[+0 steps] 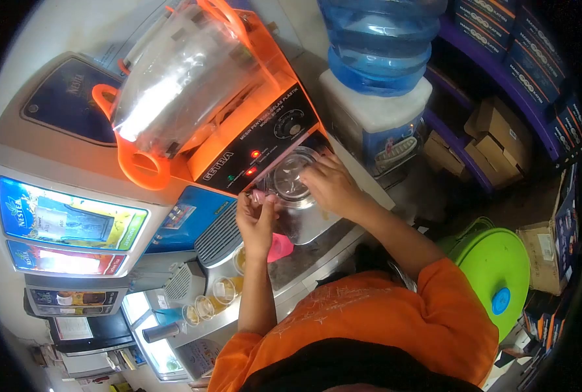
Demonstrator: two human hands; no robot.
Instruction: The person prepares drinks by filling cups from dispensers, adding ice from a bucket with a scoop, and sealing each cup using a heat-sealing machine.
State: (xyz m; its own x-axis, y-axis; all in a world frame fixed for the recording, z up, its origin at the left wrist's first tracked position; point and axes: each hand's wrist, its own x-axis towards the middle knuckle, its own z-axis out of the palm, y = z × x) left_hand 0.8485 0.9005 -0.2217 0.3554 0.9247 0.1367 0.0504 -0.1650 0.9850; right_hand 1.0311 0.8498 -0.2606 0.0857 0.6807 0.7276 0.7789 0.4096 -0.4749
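Note:
An orange cup-sealing machine (pixel 274 140) with a black front panel and lit red lights stands before me. My left hand (pixel 257 219) is at its lower front edge, with its fingers closed on a small pink item (pixel 259 196). At the round metal ring (pixel 292 175) of the machine is my right hand (pixel 330 186), its fingers bent together over the ring; what they hold, if anything, is too small to name. A bright pink object (pixel 280 247) lies just below my left hand.
Several cups of yellow drink (pixel 224 289) stand on the counter at lower left. Drink dispensers (pixel 75 222) are at the left. A water bottle (pixel 382 39) on its dispenser is behind, and a green lidded bin (pixel 493 274) is at the right.

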